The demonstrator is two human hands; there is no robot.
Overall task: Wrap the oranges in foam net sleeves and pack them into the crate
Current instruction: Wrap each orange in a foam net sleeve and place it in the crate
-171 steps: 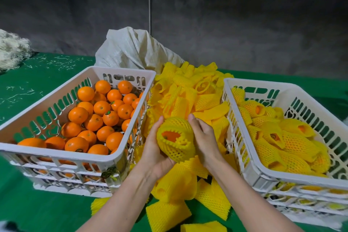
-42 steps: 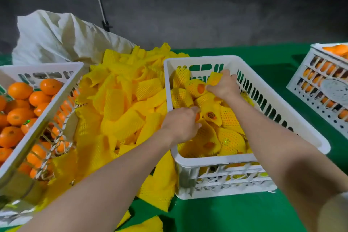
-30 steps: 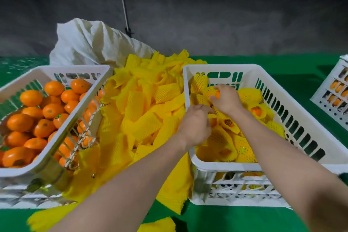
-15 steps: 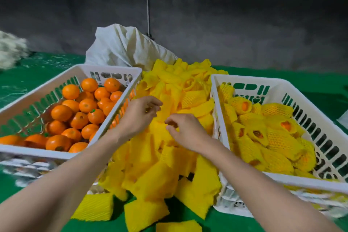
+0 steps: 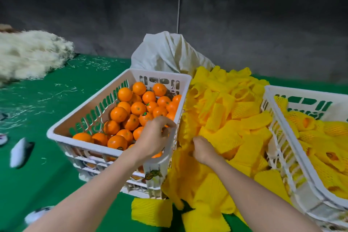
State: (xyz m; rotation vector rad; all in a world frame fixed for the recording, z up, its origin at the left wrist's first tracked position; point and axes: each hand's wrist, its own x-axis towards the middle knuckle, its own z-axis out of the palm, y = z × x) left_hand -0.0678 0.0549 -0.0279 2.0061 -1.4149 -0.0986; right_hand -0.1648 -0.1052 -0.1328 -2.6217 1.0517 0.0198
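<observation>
Loose oranges [image 5: 131, 113] fill the white crate on the left [image 5: 162, 74]. Between the two crates lies a heap of yellow foam net sleeves [image 5: 226, 115]. The white crate on the right [image 5: 305, 91] holds several oranges wrapped in sleeves [image 5: 320, 137]. My left hand [image 5: 154, 137] hovers over the near right corner of the left crate, fingers loosely curled above the oranges, with nothing visibly held. My right hand [image 5: 202, 149] digs into the near part of the heap and grips a yellow sleeve; its fingertips are hidden in the foam.
A white sack [image 5: 169, 54] stands behind the heap. A pile of pale fibre [image 5: 28, 56] lies at the far left on the green cloth. Small white objects [image 5: 18, 152] sit left of the crate. A loose sleeve [image 5: 150, 212] lies at the near edge.
The view has swung left. My left hand has moved from the sleeve heap to over the orange crate's corner. My right hand has sunk into the sleeves and closed on one.
</observation>
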